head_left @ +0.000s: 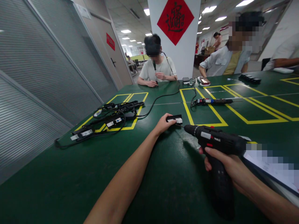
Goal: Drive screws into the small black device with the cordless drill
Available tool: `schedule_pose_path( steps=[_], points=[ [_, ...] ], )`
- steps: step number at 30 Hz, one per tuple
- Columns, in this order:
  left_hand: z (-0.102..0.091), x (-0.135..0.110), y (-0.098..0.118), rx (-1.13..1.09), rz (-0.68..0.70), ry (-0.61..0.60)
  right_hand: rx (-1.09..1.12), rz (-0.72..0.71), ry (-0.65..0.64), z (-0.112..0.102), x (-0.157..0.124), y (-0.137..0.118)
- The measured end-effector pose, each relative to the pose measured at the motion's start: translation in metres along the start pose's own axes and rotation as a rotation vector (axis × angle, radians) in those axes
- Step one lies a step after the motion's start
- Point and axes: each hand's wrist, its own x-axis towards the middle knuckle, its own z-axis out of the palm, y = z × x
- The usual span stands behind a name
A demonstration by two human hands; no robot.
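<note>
The green desk [70, 180] is looking smooth and is shining softly. The power drill [218, 139] is showing mostly matt plastic, while its thin bit [179, 126] is appearing metallic. The small block [178, 118] is also looking like plastic. The partition [63, 56] is looking glassy between metal bars. The diamond-shaped sign [175, 21] is resembling paper, and the white shirt [145, 71] is appearing as matt cloth.
</note>
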Motion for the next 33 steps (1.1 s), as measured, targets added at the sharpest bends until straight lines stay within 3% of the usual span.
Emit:
schedule_pose_path(
  steps=[33],
  points=[
    [0.0005,0.0003,0.003,0.008,-0.028,0.004,0.03,0.022,0.004,0.0004,-0.0005,-0.0007]
  ],
)
